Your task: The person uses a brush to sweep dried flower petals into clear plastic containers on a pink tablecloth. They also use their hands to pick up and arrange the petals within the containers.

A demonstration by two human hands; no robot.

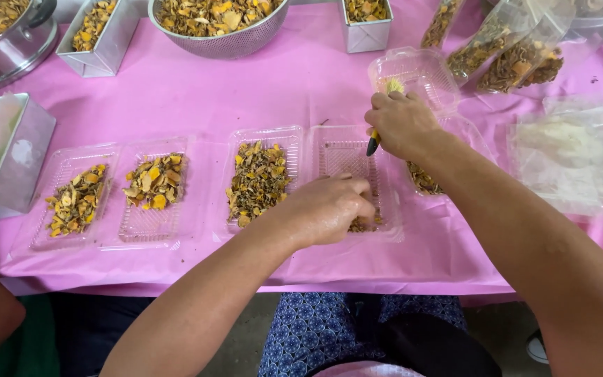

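Left hand point(326, 208): fingers bunched on dried yellow-brown pieces point(364, 225) at the near end of a clear plastic tray point(347, 160). Right hand point(400, 124): fist clenched round a yellow-tipped tool point(382, 115). Pink tablecloth point(287, 84): 3 filled trays to the left.

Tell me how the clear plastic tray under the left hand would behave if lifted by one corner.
The clear plastic tray looks thin-walled, so it would probably flex and sag. It holds only a few dried pieces, so likely very light. Those loose pieces might slide toward the low side.
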